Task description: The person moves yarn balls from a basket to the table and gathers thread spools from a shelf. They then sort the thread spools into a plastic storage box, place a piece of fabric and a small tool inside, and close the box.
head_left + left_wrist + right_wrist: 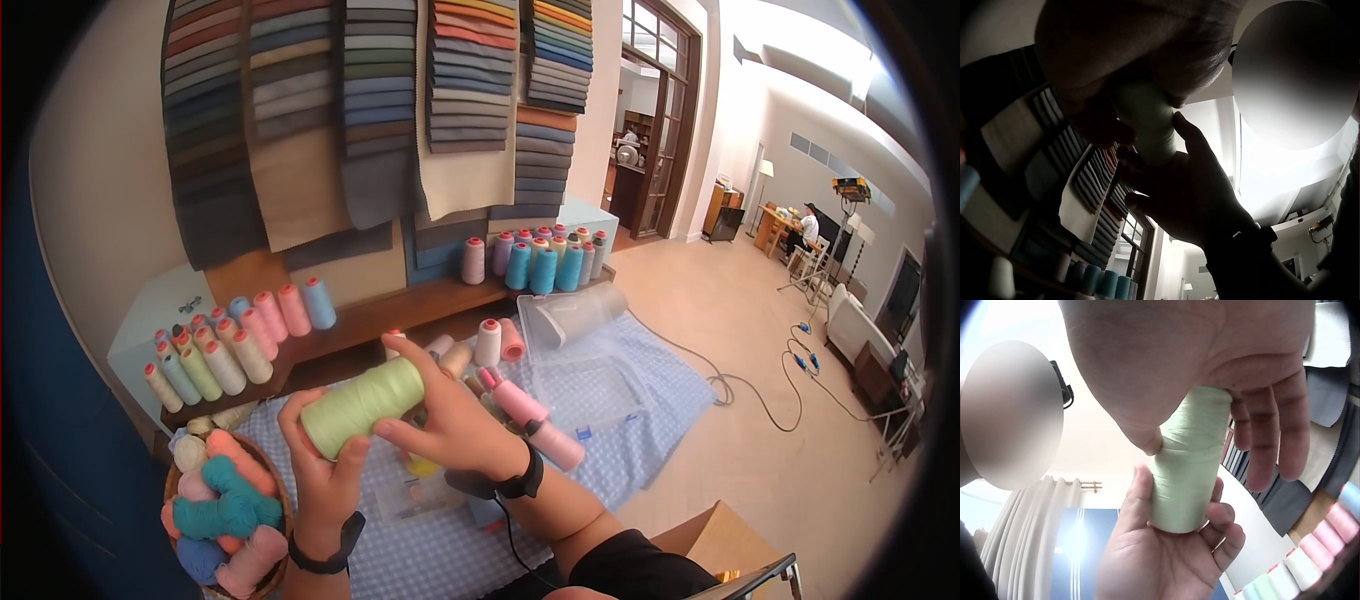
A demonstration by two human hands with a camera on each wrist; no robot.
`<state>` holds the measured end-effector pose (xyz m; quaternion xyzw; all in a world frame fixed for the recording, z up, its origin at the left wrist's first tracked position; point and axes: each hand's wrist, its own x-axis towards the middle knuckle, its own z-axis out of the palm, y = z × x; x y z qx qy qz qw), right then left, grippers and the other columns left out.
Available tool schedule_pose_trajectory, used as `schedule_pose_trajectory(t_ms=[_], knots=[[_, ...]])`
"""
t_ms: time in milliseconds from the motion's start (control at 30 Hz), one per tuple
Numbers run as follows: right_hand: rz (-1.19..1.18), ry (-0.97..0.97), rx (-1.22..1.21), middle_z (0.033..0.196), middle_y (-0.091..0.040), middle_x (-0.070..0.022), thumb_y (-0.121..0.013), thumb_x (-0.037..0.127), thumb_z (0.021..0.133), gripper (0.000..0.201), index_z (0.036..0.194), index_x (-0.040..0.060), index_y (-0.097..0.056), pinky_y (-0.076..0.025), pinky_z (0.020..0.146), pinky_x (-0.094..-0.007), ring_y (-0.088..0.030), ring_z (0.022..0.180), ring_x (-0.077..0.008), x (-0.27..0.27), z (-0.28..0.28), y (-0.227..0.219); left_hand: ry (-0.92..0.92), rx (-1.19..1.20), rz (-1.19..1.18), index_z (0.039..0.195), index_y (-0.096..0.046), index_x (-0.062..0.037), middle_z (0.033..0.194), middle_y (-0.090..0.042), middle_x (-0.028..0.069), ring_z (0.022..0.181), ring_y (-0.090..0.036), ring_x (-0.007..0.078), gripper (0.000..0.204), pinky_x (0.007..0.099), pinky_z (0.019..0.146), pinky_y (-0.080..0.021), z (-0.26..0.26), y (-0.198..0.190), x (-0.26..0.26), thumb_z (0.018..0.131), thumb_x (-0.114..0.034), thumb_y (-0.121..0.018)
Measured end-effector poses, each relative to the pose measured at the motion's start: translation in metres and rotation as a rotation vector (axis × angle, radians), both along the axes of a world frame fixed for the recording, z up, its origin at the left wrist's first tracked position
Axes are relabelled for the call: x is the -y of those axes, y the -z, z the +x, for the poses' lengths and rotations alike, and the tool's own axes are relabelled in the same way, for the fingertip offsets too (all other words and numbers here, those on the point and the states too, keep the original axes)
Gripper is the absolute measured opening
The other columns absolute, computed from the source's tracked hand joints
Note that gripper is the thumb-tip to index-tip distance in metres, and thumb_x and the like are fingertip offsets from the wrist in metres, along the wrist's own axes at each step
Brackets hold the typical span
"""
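Note:
A light green cone of thread (362,408) is held up between both hands over the cloth-covered table, lying slanted in the head view. My left hand (326,498) grips its wide end, thumb on the near side and fingers round the far side. At the narrow end, my right hand (458,422) holds the cone between thumb and forefinger. In the right wrist view, the right thumb (1152,439) presses the cone's side, while other fingers stretch past it. The left palm (1163,565) sits under the wide end there. The left wrist view is dark, showing the cone (1150,125) between the hands.
A basket (288,500) of yarn balls stands at left. Several thread cones line the wooden shelf (400,315). Pink cones (520,402) and a clear plastic box (600,405) lie on the checked cloth (665,385). Fabric swatches (380,110) hang behind. A person (808,225) sits far off.

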<state>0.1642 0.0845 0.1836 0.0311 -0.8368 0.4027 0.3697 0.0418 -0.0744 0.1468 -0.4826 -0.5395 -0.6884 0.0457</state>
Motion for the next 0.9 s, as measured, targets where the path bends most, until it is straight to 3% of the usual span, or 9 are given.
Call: schedule_pose_trajectory(t_ms=[233, 333, 433, 500, 567, 600, 733, 833, 900], knots=[[-0.001, -0.014, -0.009, 0.129, -0.065, -0.0244, -0.08, 0.034, 0.096, 0.093, 0.165, 0.0019, -0.027, -0.057, 0.07, -0.0343, -0.07, 0.078, -0.023, -0.001, 0.001, -0.001, 0.035, 0.019, -0.019, 0.151, -0.036, -0.0037, 0.136, -0.051, 0.0134, 0.121, -0.055, 0.0215, 0.079, 0.0379, 0.107, -0.046, -0.004, 0.004, 0.002, 0.098, -0.042, -0.08], [-0.034, -0.05, -0.01, 0.137, -0.061, -0.0204, -0.081, 0.029, 0.096, 0.089, 0.164, 0.0039, -0.029, -0.057, 0.072, -0.0326, -0.069, 0.09, -0.0187, -0.004, 0.001, 0.001, 0.09, 0.038, -0.023, 0.152, -0.035, -0.0034, 0.138, -0.051, 0.0139, 0.122, -0.055, 0.022, 0.079, 0.0381, 0.107, -0.046, -0.006, 0.005, 0.002, 0.098, -0.041, -0.08], [-0.181, -0.139, -0.002, 0.139, -0.058, -0.0133, -0.081, 0.02, 0.096, 0.085, 0.164, 0.007, -0.032, -0.056, 0.084, -0.032, -0.064, 0.109, -0.0157, -0.009, 0.005, -0.004, 0.057, -0.004, -0.074, 0.152, -0.037, -0.0032, 0.138, -0.052, 0.0121, 0.118, -0.055, 0.0207, 0.084, 0.0359, 0.103, -0.048, -0.003, 0.002, 0.001, 0.099, -0.055, -0.075], [-0.338, -0.195, 0.027, 0.136, -0.056, -0.0082, -0.081, 0.013, 0.095, 0.082, 0.163, 0.0096, -0.035, -0.054, 0.1, -0.0339, -0.059, 0.125, -0.0164, -0.013, 0.009, -0.009, 0.132, 0.045, -0.125, 0.153, -0.039, -0.0046, 0.135, -0.055, 0.0115, 0.119, -0.059, 0.0205, 0.074, 0.0353, 0.101, -0.05, -0.003, -0.002, 0.002, 0.098, -0.033, -0.079], [-0.385, -0.237, 0.0, 0.134, -0.057, -0.0073, -0.08, 0.013, 0.096, 0.079, 0.162, 0.0098, -0.036, -0.056, 0.097, -0.0339, -0.062, 0.118, -0.0162, -0.018, 0.008, -0.007, 0.082, -0.009, -0.268, 0.153, -0.041, -0.0056, 0.134, -0.056, 0.0111, 0.119, -0.06, 0.0205, 0.07, 0.0352, 0.1, -0.052, -0.007, -0.003, 0.005, 0.097, -0.019, -0.081], [-0.435, -0.26, 0.042, 0.134, -0.057, -0.0072, -0.079, 0.011, 0.097, 0.078, 0.162, 0.0098, -0.035, -0.056, 0.097, -0.0336, -0.062, 0.118, -0.0162, -0.022, 0.008, -0.006, 0.042, -0.05, -0.264, 0.151, -0.045, -0.0063, 0.132, -0.06, 0.0122, 0.119, -0.063, 0.0213, 0.07, 0.0358, 0.099, -0.054, -0.005, -0.006, 0.003, 0.091, -0.004, -0.082], [-0.505, -0.256, 0.074, 0.135, -0.055, -0.0079, -0.078, 0.011, 0.099, 0.076, 0.162, 0.0088, -0.036, -0.056, 0.097, -0.0302, -0.062, 0.117, -0.0155, -0.022, 0.004, -0.007, -0.085, -0.144, -0.326, 0.146, -0.049, -0.0052, 0.134, -0.063, 0.016, 0.119, -0.066, 0.0253, 0.07, 0.0375, 0.1, -0.055, -0.002, -0.011, 0.003, 0.086, -0.004, -0.086], [-0.385, -0.224, -0.042, 0.136, -0.056, -0.0082, -0.077, 0.011, 0.1, 0.074, 0.161, 0.0079, -0.037, -0.056, 0.099, -0.0314, -0.062, 0.118, -0.0171, -0.028, -0.003, 0.003, -0.102, -0.194, -0.302, 0.147, -0.049, -0.0048, 0.14, -0.063, 0.0159, 0.124, -0.066, 0.0284, 0.071, 0.0395, 0.102, -0.055, -0.004, -0.013, 0.003, 0.086, -0.005, -0.086], [-0.291, -0.084, -0.087, 0.135, -0.057, -0.0094, -0.077, 0.01, 0.099, 0.073, 0.16, 0.0066, -0.037, -0.056, 0.099, -0.0333, -0.062, 0.119, -0.0168, -0.03, -0.001, 0.004, -0.174, -0.266, -0.335, 0.146, -0.051, -0.0038, 0.143, -0.062, 0.0168, 0.126, -0.066, 0.0322, 0.068, 0.0416, 0.104, -0.054, -0.007, -0.017, 0.006, 0.087, -0.011, -0.085]])
